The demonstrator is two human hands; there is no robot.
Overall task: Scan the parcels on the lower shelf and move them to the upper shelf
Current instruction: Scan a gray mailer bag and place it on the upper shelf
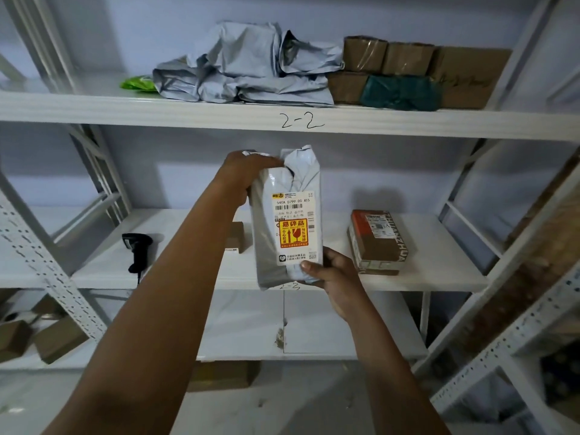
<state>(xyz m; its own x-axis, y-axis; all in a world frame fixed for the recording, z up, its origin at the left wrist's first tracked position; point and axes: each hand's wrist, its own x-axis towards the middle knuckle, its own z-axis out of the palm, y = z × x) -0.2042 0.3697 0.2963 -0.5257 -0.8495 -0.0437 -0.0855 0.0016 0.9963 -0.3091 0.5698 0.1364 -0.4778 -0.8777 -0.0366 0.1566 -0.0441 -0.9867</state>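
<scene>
I hold a grey plastic-wrapped parcel (287,215) upright in front of the lower shelf (439,282), its white label with a yellow and red sticker facing me. My left hand (241,174) grips its top left corner. My right hand (332,274) grips its bottom right corner, thumb on the label. A black handheld scanner (136,249) lies on the lower shelf at the left. A brown taped box (378,241) sits on that shelf at the right, and a small brown box (236,237) shows partly behind my left arm. The upper shelf (94,109) is marked 2-2.
On the upper shelf lie a pile of grey bags (248,70), a green packet (138,83), several brown boxes (408,67) and a dark green parcel (400,92). White slotted uprights (47,268) frame both sides. More boxes (56,339) sit low at the left.
</scene>
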